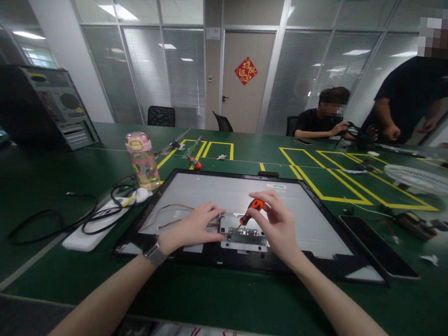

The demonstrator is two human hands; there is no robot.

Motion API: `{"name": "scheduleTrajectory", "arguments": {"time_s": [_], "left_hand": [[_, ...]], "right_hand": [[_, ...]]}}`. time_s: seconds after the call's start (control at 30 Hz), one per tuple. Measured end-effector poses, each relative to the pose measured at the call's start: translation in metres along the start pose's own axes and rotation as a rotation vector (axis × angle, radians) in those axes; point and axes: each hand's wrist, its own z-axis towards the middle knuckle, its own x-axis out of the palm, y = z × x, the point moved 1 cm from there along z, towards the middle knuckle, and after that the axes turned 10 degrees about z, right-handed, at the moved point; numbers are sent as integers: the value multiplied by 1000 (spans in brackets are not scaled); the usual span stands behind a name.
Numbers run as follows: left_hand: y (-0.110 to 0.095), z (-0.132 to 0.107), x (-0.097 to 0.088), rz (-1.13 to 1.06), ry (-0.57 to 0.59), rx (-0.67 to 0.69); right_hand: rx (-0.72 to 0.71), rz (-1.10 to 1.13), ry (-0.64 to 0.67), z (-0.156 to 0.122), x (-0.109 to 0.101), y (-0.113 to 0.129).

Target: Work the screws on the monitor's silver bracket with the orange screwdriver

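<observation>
A display panel [310, 218] with a grey back and black frame lies flat on the green table. On its near middle part sits a metal housing [226, 223] with a row of connectors along its near side. My left hand [194, 226] holds the left end of this housing between thumb and fingers. My right hand [281, 225] is closed round the handle of an orange and black screwdriver [257, 205]. The screwdriver is tilted, its shaft pointing down and left to the connector side of the housing. Thin wires [172, 206] run left from the housing over the panel.
Left of the panel are a white power strip [86, 236], black cables [58, 226] and a pink-lidded bottle [142, 160]. A computer case [43, 106] stands farther left. To the right lie a dark flat panel [377, 246] and a white fan guard [424, 179]. Two people are across the table.
</observation>
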Motion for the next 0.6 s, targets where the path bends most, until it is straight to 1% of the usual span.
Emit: {"name": "scheduleTrajectory", "arguments": {"time_s": [0.07, 0.17, 0.27, 0.47, 0.6], "left_hand": [[0, 0, -1, -2, -1, 1], [0, -1, -1, -3, -2, 0], [0, -1, -1, -10, -2, 2], [0, -1, 0, -17, -1, -3], [0, -1, 0, -7, 3, 0]], "right_hand": [[20, 12, 36, -1, 0, 4], [61, 111, 90, -2, 1, 9], [76, 162, 89, -2, 2, 7], [28, 15, 4, -1, 2, -1], [6, 4, 47, -1, 1, 6]]}}
